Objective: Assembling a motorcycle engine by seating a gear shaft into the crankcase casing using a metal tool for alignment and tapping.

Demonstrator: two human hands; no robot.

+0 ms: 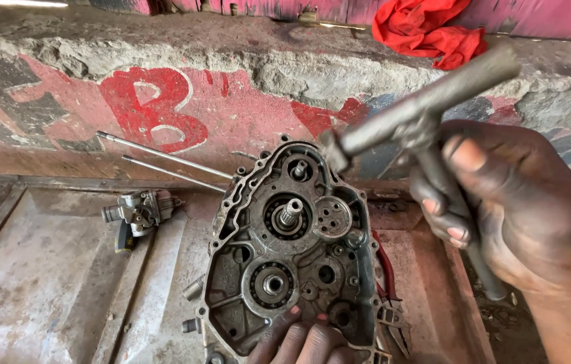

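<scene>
A greasy engine crankcase half (285, 243) stands on a rusty metal sheet (49, 290), with shafts, bearings and gears showing inside it. My left hand (302, 340) rests with its fingers on the case's lower edge at the bottom of the view. My right hand (501, 209) is raised to the right of the case and grips a grey T-shaped socket wrench (420, 128). The wrench's crossbar slants above the case's top right corner, held in the air, apart from it.
A carburettor (138, 212) lies on the sheet left of the case. Two long thin studs (164, 162) stick out from the case toward the upper left. Red-handled pliers (388, 283) lie against its right side. A red rag (427, 30) lies on the concrete ledge behind.
</scene>
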